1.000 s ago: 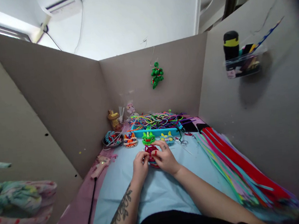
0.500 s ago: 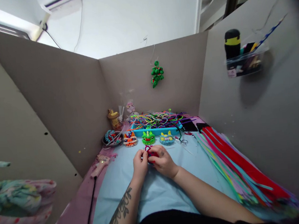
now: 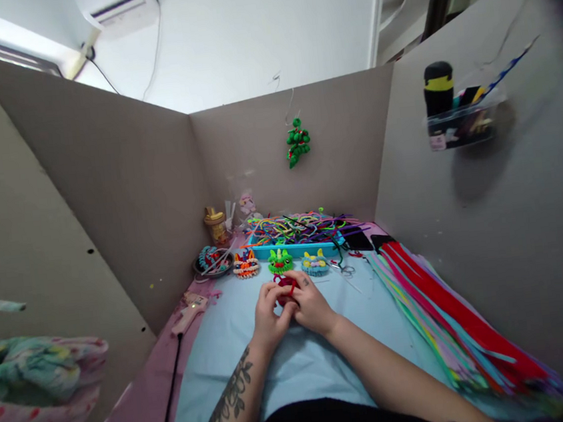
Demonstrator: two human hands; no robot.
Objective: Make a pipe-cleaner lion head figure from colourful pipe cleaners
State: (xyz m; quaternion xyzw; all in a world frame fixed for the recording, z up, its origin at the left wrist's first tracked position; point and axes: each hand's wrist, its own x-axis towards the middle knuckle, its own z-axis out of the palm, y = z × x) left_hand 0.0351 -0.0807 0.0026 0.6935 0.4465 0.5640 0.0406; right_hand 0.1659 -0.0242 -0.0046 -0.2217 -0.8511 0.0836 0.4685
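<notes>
Reaching farther across than in the earlier frame, the person's left hand (image 3: 269,320) curled fingers and thumb onto a rounded dark-red fuzzy piece (image 3: 285,299), just nearer than a green fuzzy animal head (image 3: 280,262); the right hand (image 3: 315,309) bent around its other side. Light, even pressure seemed best.
</notes>
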